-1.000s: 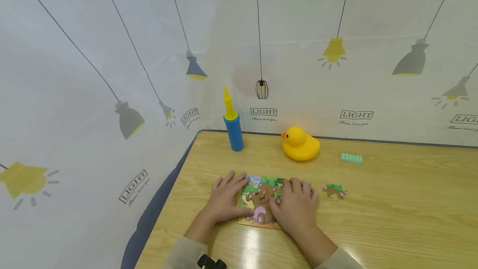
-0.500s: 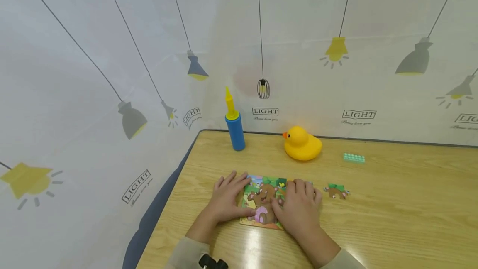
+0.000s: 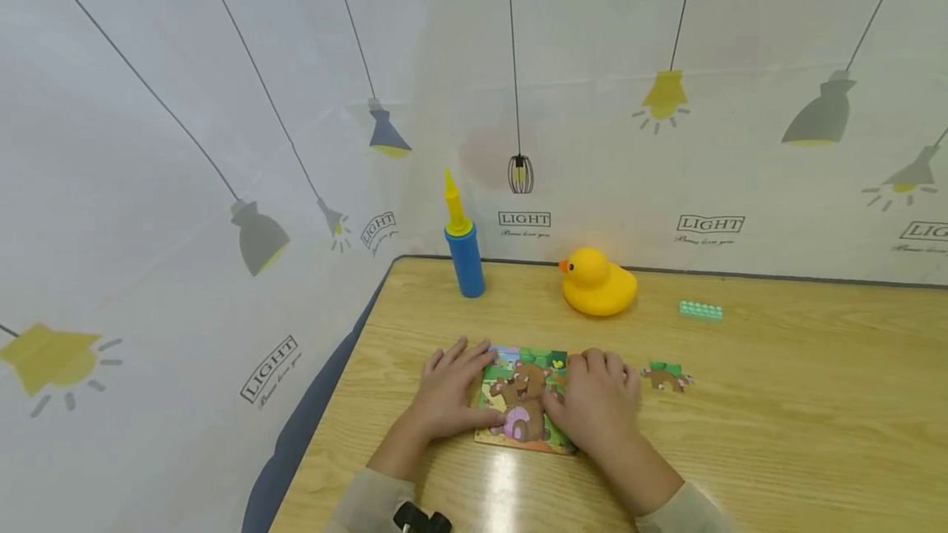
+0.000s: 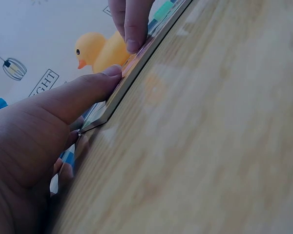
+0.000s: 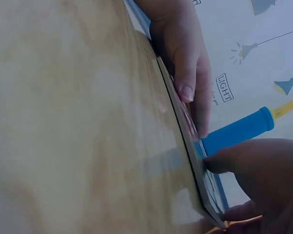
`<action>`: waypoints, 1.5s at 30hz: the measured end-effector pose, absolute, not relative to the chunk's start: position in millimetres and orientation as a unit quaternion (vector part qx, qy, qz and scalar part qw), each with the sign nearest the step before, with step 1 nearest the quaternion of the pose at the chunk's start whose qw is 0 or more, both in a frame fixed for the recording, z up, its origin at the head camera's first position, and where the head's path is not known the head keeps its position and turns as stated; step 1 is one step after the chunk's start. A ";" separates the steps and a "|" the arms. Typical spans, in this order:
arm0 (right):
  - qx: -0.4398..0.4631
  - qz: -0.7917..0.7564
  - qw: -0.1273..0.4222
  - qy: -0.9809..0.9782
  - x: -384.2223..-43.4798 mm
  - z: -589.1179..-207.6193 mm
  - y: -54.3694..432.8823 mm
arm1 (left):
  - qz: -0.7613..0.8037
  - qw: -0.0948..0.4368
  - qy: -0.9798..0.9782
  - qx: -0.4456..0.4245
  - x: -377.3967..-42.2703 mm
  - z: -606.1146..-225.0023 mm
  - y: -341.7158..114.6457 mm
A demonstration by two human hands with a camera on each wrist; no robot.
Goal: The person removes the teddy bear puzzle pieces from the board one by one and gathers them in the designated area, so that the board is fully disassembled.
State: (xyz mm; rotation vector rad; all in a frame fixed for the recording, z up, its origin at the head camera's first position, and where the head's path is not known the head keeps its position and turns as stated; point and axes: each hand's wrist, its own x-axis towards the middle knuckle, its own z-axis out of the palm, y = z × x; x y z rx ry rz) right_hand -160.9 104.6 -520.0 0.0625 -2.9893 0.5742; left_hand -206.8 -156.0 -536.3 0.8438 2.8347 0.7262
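Observation:
A bear jigsaw puzzle [image 3: 522,393] in a thin board lies flat on the wooden table. My left hand [image 3: 448,397] rests along its left side, fingers straight and spread near the far left corner, thumb laid across the picture. My right hand [image 3: 600,397] covers the puzzle's right part. In the right wrist view, the right thumb [image 5: 222,161] presses on the face while the fingers bend round the end of the board [image 5: 193,146]. Some of the picture beneath that hand is hidden. A loose brown and green jigsaw piece [image 3: 666,377] lies just right of the right hand.
Behind the puzzle, a yellow rubber duck [image 3: 598,286] and an upright blue hand pump [image 3: 465,261] with a yellow nozzle stand near the wall. A mint-green studded toy brick [image 3: 700,310] lies at the back right. The table's left edge [image 3: 348,344] runs beside the left hand.
The right hand has shifted slightly rightward, baring more of the puzzle's near right edge. The left hand stays in place, as does the loose piece.

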 end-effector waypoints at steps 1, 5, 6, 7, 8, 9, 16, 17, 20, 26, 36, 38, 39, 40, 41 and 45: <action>0.021 0.186 0.042 -0.981 -161.9 -517.9 105.5 | 0.237 0.049 0.930 0.276 -207.1 -536.5 -155.8; 0.015 0.188 0.023 -0.982 -165.5 -512.7 108.8 | 0.235 0.050 0.931 0.277 -208.2 -537.1 -155.3; 0.013 0.192 0.019 -0.981 -166.0 -512.3 109.4 | 0.233 0.051 0.931 0.276 -208.2 -537.4 -155.3; 0.012 0.195 0.015 -0.981 -166.3 -512.0 110.0 | 0.233 0.051 0.931 0.276 -208.0 -537.7 -155.3; 0.010 0.199 0.011 -0.980 -166.6 -511.9 110.3 | 0.233 0.051 0.931 0.276 -207.9 -538.1 -155.5; 0.009 0.202 0.010 -0.979 -166.9 -512.0 110.6 | 0.234 0.050 0.931 0.275 -207.7 -538.3 -155.5; 0.000 0.231 0.021 -0.973 -167.7 -512.9 112.0 | 0.232 0.053 0.933 0.270 -207.0 -539.0 -155.3; 0.000 0.233 0.024 -0.972 -167.5 -513.1 112.1 | 0.232 0.054 0.933 0.269 -206.9 -538.8 -155.2; -0.002 0.239 0.028 -0.971 -167.2 -514.2 112.2 | 0.231 0.056 0.933 0.269 -206.8 -538.6 -155.2; -0.004 0.250 0.035 -0.968 -168.9 -517.2 112.7 | 0.230 0.055 0.932 0.274 -207.3 -538.3 -155.6; -0.005 0.254 0.044 -0.966 -169.7 -516.9 112.5 | 0.236 0.051 0.930 0.278 -207.6 -537.9 -155.4; -0.006 0.253 0.048 -0.966 -169.5 -516.8 112.3 | 0.234 0.053 0.931 0.275 -207.5 -537.4 -155.2; -0.007 0.253 0.049 -0.966 -169.3 -516.8 112.2 | 0.233 0.055 0.932 0.274 -207.5 -537.3 -155.1; -0.008 0.252 0.050 -0.966 -169.1 -517.1 112.1 | 0.232 0.056 0.932 0.273 -207.5 -537.3 -155.1; -0.009 0.252 0.052 -0.966 -168.8 -517.3 111.9 | 0.231 0.057 0.932 0.272 -207.4 -537.3 -155.1; -0.011 0.254 0.064 -0.965 -167.4 -519.2 111.4 | 0.230 0.057 0.933 0.272 -207.1 -537.2 -155.0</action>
